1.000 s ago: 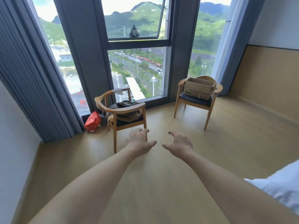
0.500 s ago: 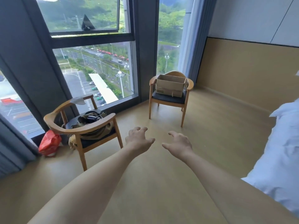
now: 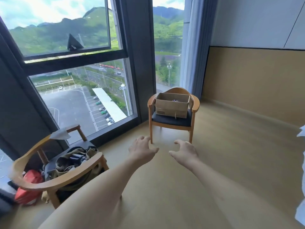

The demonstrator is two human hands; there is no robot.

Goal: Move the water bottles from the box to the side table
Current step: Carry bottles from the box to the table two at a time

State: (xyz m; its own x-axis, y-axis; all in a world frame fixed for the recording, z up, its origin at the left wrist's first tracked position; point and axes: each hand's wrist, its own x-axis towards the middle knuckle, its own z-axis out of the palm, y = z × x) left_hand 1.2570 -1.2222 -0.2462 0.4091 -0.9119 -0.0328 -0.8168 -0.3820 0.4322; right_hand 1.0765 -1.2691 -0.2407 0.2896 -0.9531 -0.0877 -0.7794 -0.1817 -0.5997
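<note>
An open cardboard box (image 3: 171,105) rests on the dark seat of a wooden armchair (image 3: 171,123) by the window corner. Something dark purple (image 3: 175,100) peeks over the box's rim; I cannot tell whether it is bottles. My left hand (image 3: 142,148) and my right hand (image 3: 184,150) are stretched out in front of me, well short of the chair, fingers spread and curled, nothing in either. No side table is in view.
A second wooden armchair (image 3: 54,177) at the near left holds a bag and clothes. A red bag (image 3: 28,192) lies on the floor behind it. Floor-to-ceiling windows (image 3: 79,100) run along the left. White bedding (image 3: 301,187) shows at the right edge.
The view has swung right and moved closer to the chair with the box. Both hands stay stretched out and empty in the same pose.
</note>
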